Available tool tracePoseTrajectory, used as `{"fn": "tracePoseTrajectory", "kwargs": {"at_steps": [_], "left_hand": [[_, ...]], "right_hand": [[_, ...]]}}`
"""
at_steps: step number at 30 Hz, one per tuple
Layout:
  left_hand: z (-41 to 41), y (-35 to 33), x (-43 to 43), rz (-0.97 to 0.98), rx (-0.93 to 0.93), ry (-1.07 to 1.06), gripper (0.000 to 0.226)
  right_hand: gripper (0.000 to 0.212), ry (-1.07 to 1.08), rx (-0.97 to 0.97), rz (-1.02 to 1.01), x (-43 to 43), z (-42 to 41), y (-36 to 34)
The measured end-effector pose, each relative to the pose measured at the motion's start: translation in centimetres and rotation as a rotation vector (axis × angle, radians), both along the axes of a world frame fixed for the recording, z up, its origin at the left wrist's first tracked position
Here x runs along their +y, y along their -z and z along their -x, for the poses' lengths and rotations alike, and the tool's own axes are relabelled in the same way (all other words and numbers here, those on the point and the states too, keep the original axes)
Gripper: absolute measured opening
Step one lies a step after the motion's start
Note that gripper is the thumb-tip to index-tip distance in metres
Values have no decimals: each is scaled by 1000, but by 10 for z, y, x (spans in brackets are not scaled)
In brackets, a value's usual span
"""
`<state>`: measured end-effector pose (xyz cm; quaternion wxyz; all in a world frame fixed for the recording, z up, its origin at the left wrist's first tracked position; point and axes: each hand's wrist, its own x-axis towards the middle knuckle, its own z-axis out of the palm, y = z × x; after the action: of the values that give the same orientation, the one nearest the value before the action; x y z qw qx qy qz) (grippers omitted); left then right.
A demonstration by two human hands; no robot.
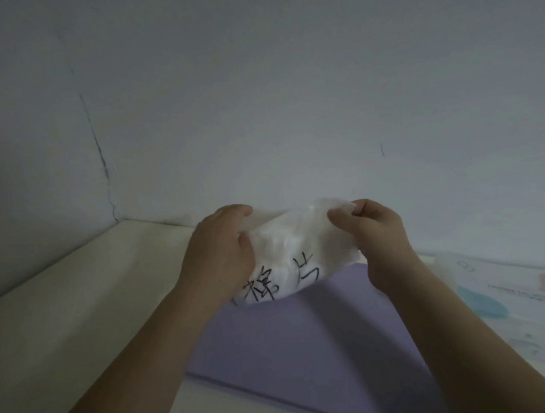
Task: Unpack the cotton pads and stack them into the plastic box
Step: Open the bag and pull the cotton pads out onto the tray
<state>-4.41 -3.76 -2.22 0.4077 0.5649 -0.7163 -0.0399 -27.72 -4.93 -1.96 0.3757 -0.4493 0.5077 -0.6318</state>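
**Pack held in both hands, mouth about to be pulled apart**

The pack of cotton pads [293, 255] is in mid-air at the centre of my view, a soft white bag with black handwritten characters on its near face. Its long axis runs from about 8 o'clock up to 2 o'clock.

My left hand [218, 252] grips it at its 9 o'clock side, fingers curled round the film. My right hand [376, 242] pinches the top edge at 2 o'clock. Both are on the pack, so neither is nearer. I judge the opening pull must go outward along the top edge stretched between them.

Under the pack lies a purple mat [318, 345] on a cream table [82, 308], and a printed sheet [518, 292] sits at 4 o'clock. I cannot see the plastic box.
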Motion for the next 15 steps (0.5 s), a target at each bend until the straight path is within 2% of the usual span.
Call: {"fn": "tracePoseTrajectory", "kwargs": {"at_steps": [5, 9, 13, 15], "left_hand": [[25, -21, 21, 103, 152, 188, 39], [28, -28, 27, 275, 158, 232, 26], [22, -32, 25, 333, 134, 233, 12], [21, -33, 25, 303, 187, 228, 12]], "right_hand": [[17, -150, 106, 188, 20, -28, -14], [11, -253, 184, 283, 34, -48, -19], [5, -345, 114, 291, 37, -46, -23], [2, -369, 73, 293, 39, -42, -27]]}}
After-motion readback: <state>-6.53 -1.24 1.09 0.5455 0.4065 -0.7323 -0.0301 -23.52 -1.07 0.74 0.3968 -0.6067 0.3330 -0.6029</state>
